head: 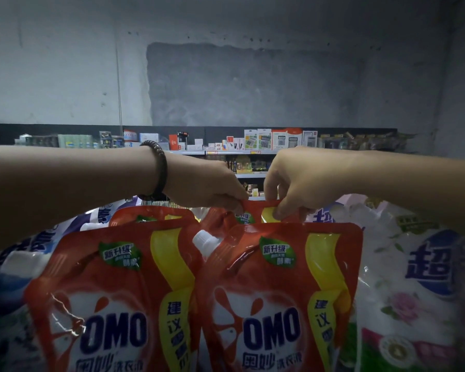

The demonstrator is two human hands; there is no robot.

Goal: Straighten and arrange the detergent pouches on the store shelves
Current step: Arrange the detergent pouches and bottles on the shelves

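two hands (207,183) (298,178) pinch rear pouch (255,210) top

Left hand (210,183) and right hand (293,181) pinching rear red pouch (253,210) top edge, two front pouches (279,291) upright

Both bare forearms come in pretty level from either side, backs of the hands up. Left hand (207,183), beaded bracelet (160,170) on its wrist, and right hand (298,181) sit close together, fingertips curled down, each pinching the rear OMO pouch (254,208) along its top edge.
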